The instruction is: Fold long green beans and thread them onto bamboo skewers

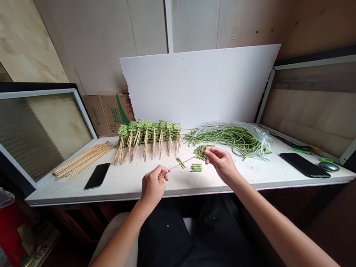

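Skewer [174,167]: one thin, straight bamboo stick, held level above the table between the hands. Clock positions are taken from the midpoint of the hands, with 12 o'clock straight ahead. The left hand [154,185] pinches the blunt end between thumb and fingers. The right hand [222,164] grips a bean bundle [200,151], a green, zigzag-folded length of long bean, at the far end of the skewer. The hands are apart, joined only by the skewer. One short green piece [180,162] is at mid-skewer; whether it is threaded cannot be determined. One loose bundle [196,167] lies just below the skewer.

The white table [71,188] is smooth and scuffed. At 12 o'clock lies a row of at least eight loaded skewers [149,133], with ribbed green stacks and bare wooden points. At 9 o'clock are a sheaf of bare skewers [83,160] and a phone [96,176]. At 2 o'clock, a clear plastic bag [257,138] holds coiled long beans [230,140]. A second phone [304,164] lies at 3 o'clock.
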`<act>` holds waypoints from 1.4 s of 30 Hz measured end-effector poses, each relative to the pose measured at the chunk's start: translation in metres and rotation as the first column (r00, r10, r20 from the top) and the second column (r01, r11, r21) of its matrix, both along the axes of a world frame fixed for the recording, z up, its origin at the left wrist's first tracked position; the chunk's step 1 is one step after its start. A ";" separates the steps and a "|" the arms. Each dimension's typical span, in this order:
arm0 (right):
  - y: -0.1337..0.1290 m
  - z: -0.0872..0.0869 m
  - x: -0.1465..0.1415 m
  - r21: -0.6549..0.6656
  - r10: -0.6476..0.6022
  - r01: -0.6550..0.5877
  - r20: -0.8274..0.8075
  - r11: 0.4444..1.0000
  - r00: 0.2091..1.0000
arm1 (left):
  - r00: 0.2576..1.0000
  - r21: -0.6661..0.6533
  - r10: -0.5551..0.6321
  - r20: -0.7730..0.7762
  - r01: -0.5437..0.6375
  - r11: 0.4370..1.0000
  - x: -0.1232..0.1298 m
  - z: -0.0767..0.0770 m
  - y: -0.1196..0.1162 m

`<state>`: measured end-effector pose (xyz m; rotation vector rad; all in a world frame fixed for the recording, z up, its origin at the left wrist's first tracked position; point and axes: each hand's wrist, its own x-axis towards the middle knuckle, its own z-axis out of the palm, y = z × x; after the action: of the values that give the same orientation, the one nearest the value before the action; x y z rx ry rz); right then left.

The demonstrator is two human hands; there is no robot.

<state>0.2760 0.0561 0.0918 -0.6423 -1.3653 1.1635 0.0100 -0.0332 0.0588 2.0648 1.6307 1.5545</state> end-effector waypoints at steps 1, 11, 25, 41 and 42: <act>-0.001 0.001 0.000 0.015 0.004 -0.004 0.007 1.000 1.000 | 1.000 -0.003 0.003 -0.006 -0.003 1.000 0.000 -0.001 0.000; -0.009 0.005 -0.007 0.107 -0.061 0.055 0.053 0.993 0.997 | 0.995 -0.078 0.022 -0.102 -0.030 0.996 0.000 -0.010 0.002; -0.012 0.022 0.005 0.056 0.007 -0.007 0.003 0.998 1.000 | 0.993 -0.089 -0.103 -0.056 0.098 0.991 0.010 -0.006 -0.002; -0.017 0.022 -0.004 0.055 -0.048 0.051 -0.048 0.997 0.998 | 0.997 0.045 -0.064 -0.043 0.066 0.997 0.012 -0.003 -0.003; -0.018 0.020 -0.005 0.064 -0.041 0.044 -0.049 0.997 0.998 | 0.997 0.044 -0.065 -0.045 0.067 0.997 0.012 -0.004 -0.002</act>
<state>0.2706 0.0386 0.1121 -0.5905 -1.3373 1.0891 0.0223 -0.0356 0.0550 2.1667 1.5386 1.5503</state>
